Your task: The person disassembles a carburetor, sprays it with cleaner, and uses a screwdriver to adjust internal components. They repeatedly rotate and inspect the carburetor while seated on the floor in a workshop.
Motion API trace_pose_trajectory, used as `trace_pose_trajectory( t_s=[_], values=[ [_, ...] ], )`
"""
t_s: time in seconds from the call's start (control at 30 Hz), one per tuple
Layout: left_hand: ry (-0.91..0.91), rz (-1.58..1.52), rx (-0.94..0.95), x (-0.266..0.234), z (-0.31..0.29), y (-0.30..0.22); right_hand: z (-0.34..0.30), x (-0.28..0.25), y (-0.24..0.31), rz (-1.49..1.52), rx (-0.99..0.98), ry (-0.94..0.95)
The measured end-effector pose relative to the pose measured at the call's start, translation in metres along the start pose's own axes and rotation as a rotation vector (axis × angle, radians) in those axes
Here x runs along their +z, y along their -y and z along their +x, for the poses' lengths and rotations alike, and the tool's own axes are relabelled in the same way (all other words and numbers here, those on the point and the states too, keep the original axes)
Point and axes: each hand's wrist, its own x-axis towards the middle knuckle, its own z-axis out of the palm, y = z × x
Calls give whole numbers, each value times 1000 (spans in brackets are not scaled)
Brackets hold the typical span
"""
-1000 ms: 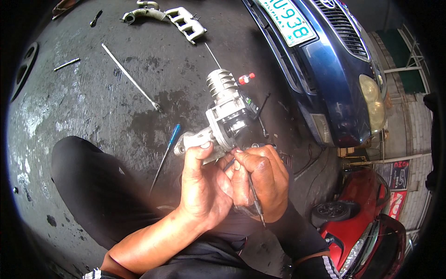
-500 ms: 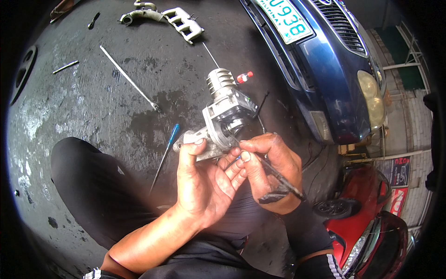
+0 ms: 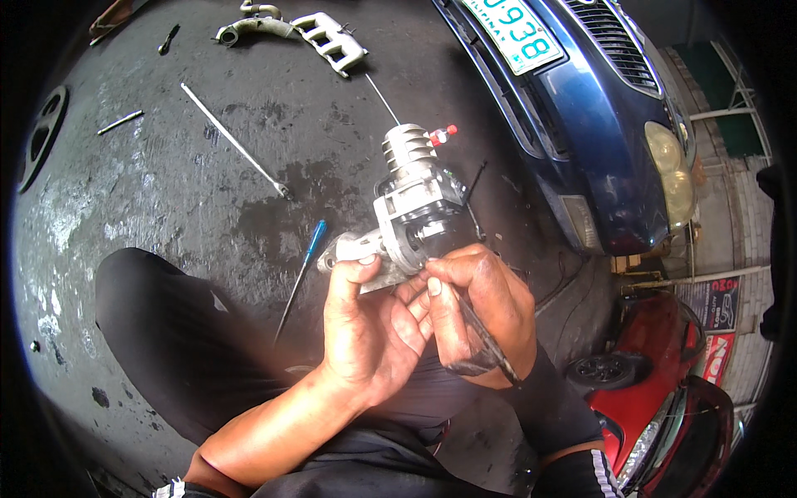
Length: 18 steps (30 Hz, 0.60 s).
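My left hand (image 3: pixel 365 340) grips a grey metal engine part (image 3: pixel 407 203) by its flanged lower end, thumb on top and fingers curled underneath. The part has a ribbed cylindrical end pointing away from me and a dark middle opening. My right hand (image 3: pixel 486 315) is closed in a pinch on a thin dark stick-like tool (image 3: pixel 486 332); its fingertips meet the part beside that opening. The tool's tip is hidden by the fingers, and its other end shows below the hand. A small red-ended piece (image 3: pixel 444 134) shows beside the ribbed end.
A blue-handled screwdriver (image 3: pixel 314 241) lies left of the part on the dark wet floor. Farther off are a long metal bar (image 3: pixel 232 139), a short rod (image 3: pixel 120 122) and a cast metal manifold (image 3: pixel 328 43). A blue car's bumper (image 3: pixel 573 158) stands at the right, a red car (image 3: pixel 647 373) behind.
The engine part has shifted a little to the right, with my left hand following. My right fingertips have moved closer against the opening, and the dark tool has swung to a steeper angle.
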Motion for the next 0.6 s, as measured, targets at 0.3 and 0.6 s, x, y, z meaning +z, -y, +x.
trace_pose_trajectory(
  t_s=[0.3, 0.6],
  values=[
    [-67, -57, -42, 3, 3, -5, 5, -17, -2, -94, -105, 81],
    [-47, -94, -103, 9, 2, -7, 3, -20, -6, -35, -139, 11]
  ],
)
